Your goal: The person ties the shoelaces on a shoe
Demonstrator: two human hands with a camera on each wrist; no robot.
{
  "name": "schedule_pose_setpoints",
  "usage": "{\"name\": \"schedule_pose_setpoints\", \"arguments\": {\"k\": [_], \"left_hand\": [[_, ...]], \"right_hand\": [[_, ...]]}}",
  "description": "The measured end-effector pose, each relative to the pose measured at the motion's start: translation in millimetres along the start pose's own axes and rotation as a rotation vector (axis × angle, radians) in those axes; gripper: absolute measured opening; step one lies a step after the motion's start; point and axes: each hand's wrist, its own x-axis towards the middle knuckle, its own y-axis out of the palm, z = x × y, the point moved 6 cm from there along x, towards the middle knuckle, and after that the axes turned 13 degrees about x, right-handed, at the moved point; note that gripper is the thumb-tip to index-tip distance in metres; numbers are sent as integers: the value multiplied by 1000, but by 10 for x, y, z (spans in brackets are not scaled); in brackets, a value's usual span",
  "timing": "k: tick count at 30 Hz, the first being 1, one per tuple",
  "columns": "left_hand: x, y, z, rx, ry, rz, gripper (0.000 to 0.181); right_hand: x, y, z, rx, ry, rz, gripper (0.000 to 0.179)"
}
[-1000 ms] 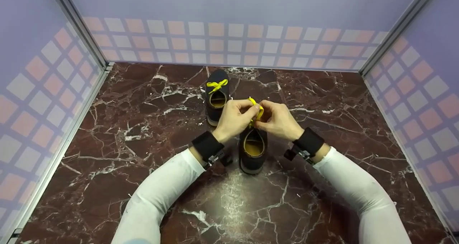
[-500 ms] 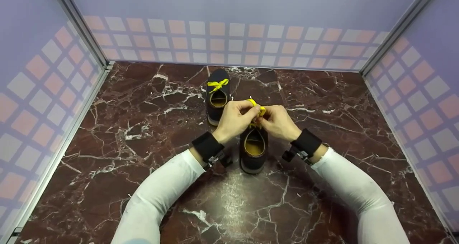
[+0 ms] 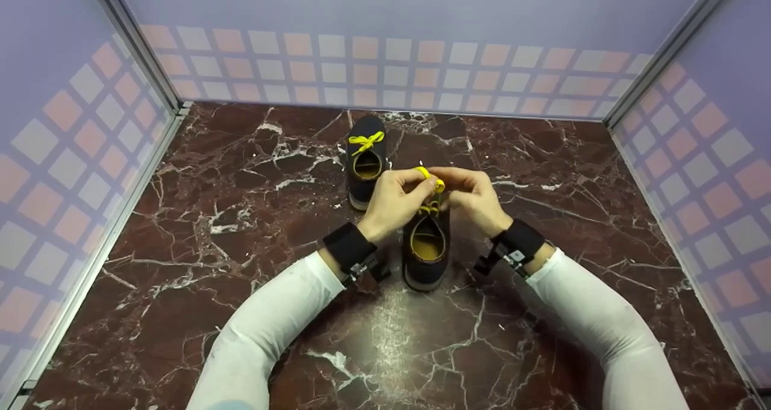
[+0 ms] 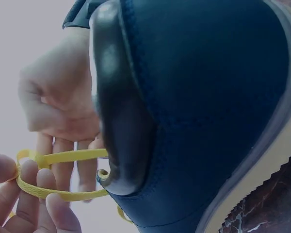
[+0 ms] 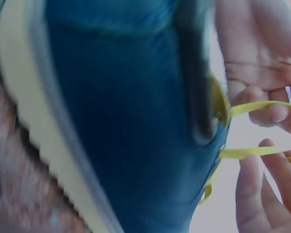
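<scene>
A dark shoe (image 3: 424,274) with a yellowish insole stands between my hands, its toe pointing away. My left hand (image 3: 388,208) pinches its yellow shoelace (image 3: 440,186) between thumb and finger above the shoe front. In the left wrist view two strands of the lace (image 4: 70,196) run from the shoe to the pinched spot. My right hand (image 3: 479,202) is at the other side, thumb apart from its outstretched index finger. Its fingers show behind the strands in the left wrist view. The right wrist view has those fingers (image 5: 250,194) extended beside the lower strand.
Farther back and to the left stands a matching dark shoe (image 3: 360,194), its yellow lace tied in a bow (image 3: 366,142). Both rest on a dark red marbled surface (image 3: 271,229). Purple panels with pink and white squares (image 3: 394,76) enclose the back and sides.
My right hand has drawn its thumb back from the lace and spread its fingers, uncovering the lacing on the near shoe. The left hand keeps its pinch in about the same place.
</scene>
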Motion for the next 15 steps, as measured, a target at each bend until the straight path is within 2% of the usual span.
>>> {"name": "schedule_pose_setpoints", "arguments": {"k": [2, 6, 11, 15], "left_hand": [[-2, 4, 6, 2, 0, -3, 24], [-9, 21, 2, -5, 5, 3, 20], [-22, 38, -8, -16, 2, 3, 17], [-11, 31, -18, -35, -3, -23, 19]], "right_hand": [[5, -5, 17, 82, 3, -44, 49], [20, -3, 52, 135, 1, -148, 30], [60, 13, 91, 237, -14, -234, 38], [94, -3, 99, 358, 22, -304, 43]]}}
